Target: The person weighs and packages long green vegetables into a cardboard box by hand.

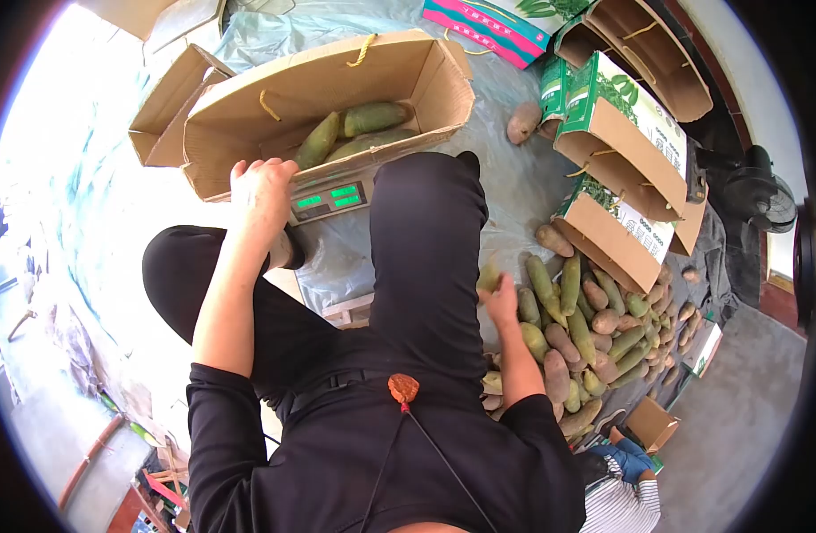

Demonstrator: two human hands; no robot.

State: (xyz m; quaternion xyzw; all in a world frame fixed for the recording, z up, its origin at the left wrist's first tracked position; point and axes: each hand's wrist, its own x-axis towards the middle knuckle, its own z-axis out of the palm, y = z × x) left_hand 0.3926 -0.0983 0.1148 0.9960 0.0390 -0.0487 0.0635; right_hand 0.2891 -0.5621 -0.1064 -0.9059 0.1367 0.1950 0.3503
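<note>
A long cardboard box (239,115) with yellow rope handles stands on a digital scale (330,201) with lit green digits. Inside it lie several long green radish-like roots (370,116). My left hand (264,185) is at the box's near left rim, its fingers curled over the edge. Beside my right knee, my right hand (500,298) is closed round a yellow-green root (489,277), blurred by motion. To the right of that hand spreads a big heap of green and brownish roots (602,322) on the floor.
Printed green-and-white cartons (621,173) lie at upper right, near a black fan (770,200). A pink and blue box (488,33) is at the top. Plastic sheeting (505,191) covers the floor. A person in a striped top (623,506) is at lower right.
</note>
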